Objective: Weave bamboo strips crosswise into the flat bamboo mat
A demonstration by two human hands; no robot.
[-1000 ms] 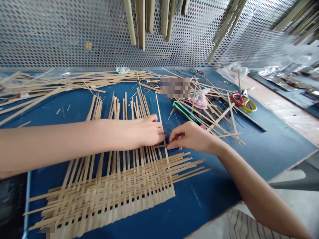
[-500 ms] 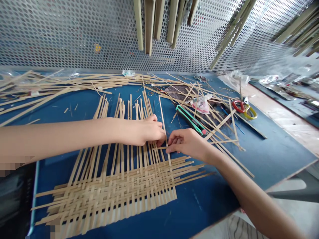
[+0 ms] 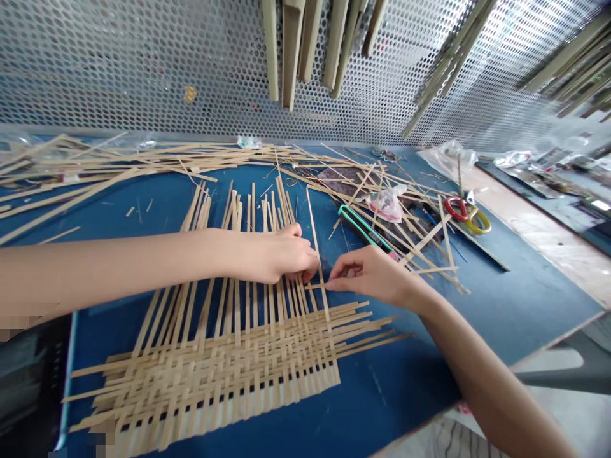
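Observation:
A partly woven mat of bamboo strips (image 3: 210,375) lies on the blue table, its long upright strips fanning away from me. Over the right-hand uprights, my left hand (image 3: 291,256) is closed, fingers curled down on several bamboo strips; its fingertips are partly hidden. My right hand (image 3: 370,275) pinches the right end of a short crosswise bamboo strip (image 3: 315,286) between thumb and index finger. This strip meets the outermost upright strip (image 3: 314,222), and its left part disappears among the uprights near my left hand.
A green and black utility knife (image 3: 365,229) lies beyond my right hand, near red and yellow-handled scissors (image 3: 468,213). Loose bamboo strips (image 3: 191,156) spread along the back beside plastic bags (image 3: 389,202). A dark tablet-like device (image 3: 38,381) sits at left. A perforated metal panel (image 3: 143,70) stands behind.
My right hand has shifted slightly right, still pinching the crosswise strip's end. My left hand stays over the uprights. The whole view has shifted slightly.

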